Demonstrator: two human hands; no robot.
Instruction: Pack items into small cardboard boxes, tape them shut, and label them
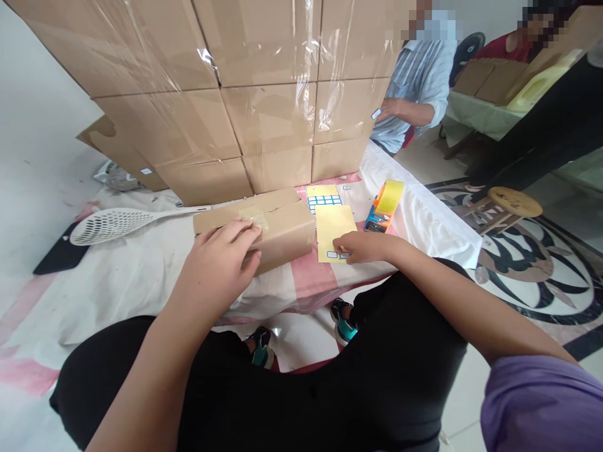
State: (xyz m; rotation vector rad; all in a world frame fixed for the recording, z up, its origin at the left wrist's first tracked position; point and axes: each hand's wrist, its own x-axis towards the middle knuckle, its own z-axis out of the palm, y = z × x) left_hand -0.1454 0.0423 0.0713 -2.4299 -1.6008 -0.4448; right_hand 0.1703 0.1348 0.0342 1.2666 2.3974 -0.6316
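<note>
A closed cardboard box lies on the cloth, with clear tape across its top seam. My left hand rests on the box, fingers stretched over the top and the thumb along the near side. Right of the box is a yellow sticker sheet with a few blue-edged labels near its bottom edge. My right hand is closed at that lower edge, fingertips bent against the sheet by the labels. Another label sheet lies partly under it. Just beyond my right hand stands an orange and blue tape dispenser with yellowish tape.
Stacked, taped cardboard boxes rise behind the work spot. A white slotted skimmer lies over a black flat object at left. Across the table, a person's hand holds a label. A wooden stool stands at right.
</note>
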